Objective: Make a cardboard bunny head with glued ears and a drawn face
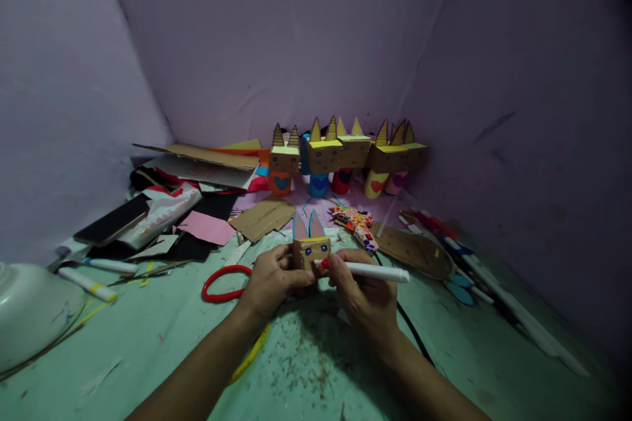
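My left hand [269, 279] is closed on a small cardboard box figure [312, 251] with blue eyes and two pink-and-blue ears, held just above the green floor cloth. My right hand [363, 293] grips a white marker [378, 271], and the marker's red tip touches the face of the figure. Both forearms reach in from the bottom edge.
A row of finished cardboard animal figures [340, 154] stands against the back wall. Red-handled scissors [222, 283] lie left of my hands. Cardboard sheets [261, 217], pink paper [207, 227], a phone [111, 218] and markers [89, 283] lie left; more pens [469, 256] lie right.
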`<state>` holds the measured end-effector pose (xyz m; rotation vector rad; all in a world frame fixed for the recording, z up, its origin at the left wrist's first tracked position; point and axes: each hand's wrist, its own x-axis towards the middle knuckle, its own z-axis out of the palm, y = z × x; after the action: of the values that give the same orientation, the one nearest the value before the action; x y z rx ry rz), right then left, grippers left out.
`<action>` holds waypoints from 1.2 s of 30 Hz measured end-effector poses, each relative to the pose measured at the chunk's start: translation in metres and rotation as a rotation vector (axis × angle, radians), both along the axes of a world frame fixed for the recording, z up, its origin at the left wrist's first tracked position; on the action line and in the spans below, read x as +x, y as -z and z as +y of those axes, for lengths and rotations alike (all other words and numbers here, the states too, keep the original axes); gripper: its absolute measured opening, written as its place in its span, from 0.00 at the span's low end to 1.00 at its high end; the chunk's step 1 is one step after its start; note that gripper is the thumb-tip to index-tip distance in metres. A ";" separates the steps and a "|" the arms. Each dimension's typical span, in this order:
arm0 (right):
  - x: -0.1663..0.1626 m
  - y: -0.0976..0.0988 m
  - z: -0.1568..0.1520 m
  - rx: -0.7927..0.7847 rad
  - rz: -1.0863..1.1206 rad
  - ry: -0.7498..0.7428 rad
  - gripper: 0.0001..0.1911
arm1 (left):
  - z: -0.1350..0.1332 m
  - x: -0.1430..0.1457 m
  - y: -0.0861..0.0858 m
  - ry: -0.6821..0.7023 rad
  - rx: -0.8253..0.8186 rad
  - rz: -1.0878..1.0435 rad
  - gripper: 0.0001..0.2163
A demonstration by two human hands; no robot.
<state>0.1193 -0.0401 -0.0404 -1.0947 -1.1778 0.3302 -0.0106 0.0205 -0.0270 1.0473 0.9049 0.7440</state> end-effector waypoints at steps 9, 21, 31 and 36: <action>0.009 0.001 -0.001 -0.124 0.192 0.135 0.12 | 0.002 -0.002 0.006 0.008 -0.012 0.011 0.26; 0.011 -0.001 -0.001 -0.046 0.233 0.219 0.11 | 0.001 -0.001 0.006 0.003 -0.027 0.002 0.25; 0.003 0.008 0.002 0.027 -0.053 0.035 0.05 | 0.001 -0.001 0.003 -0.002 -0.028 -0.036 0.23; 0.002 0.007 0.001 0.028 -0.077 0.015 0.05 | 0.000 0.000 0.000 0.003 -0.032 -0.022 0.23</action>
<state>0.1215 -0.0389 -0.0469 -1.0995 -1.2387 0.2608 -0.0105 0.0204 -0.0272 1.0105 0.8937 0.7353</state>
